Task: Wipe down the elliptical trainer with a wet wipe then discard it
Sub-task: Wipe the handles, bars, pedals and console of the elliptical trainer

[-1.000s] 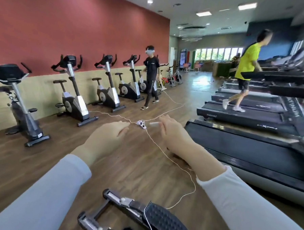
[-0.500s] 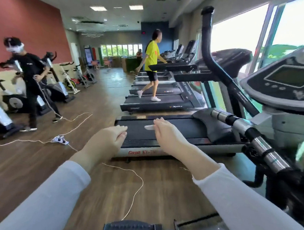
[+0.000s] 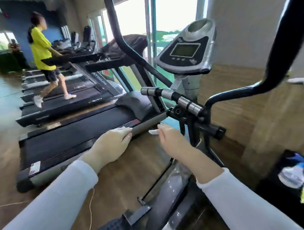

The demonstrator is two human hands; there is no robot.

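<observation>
The elliptical trainer stands right in front of me, with its grey console (image 3: pixel 186 51), black swing handles (image 3: pixel 126 48) and chrome fixed handlebar (image 3: pixel 187 101). My right hand (image 3: pixel 172 142) is held out below the handlebar and pinches a small white wet wipe (image 3: pixel 153 132) at its fingertips. My left hand (image 3: pixel 111 144) hovers with loosely curled fingers at the lower end of a grey bar (image 3: pixel 147 123) of the machine. Whether it touches the bar is unclear, and nothing shows in its grasp. The ribbed pedal (image 3: pixel 115 227) lies at the bottom edge.
Treadmills (image 3: pixel 72 137) line the left side, and a person in a yellow shirt (image 3: pixel 42 51) walks on one. A black bin (image 3: pixel 285 183) holding a bottle stands at the right. A thin white cord (image 3: pixel 91 208) runs over the wooden floor. Windows are behind the console.
My view has swung right from the exercise bikes and floor to the elliptical's console and handlebars. Both hands have kept their pose, the right still pinching the wipe.
</observation>
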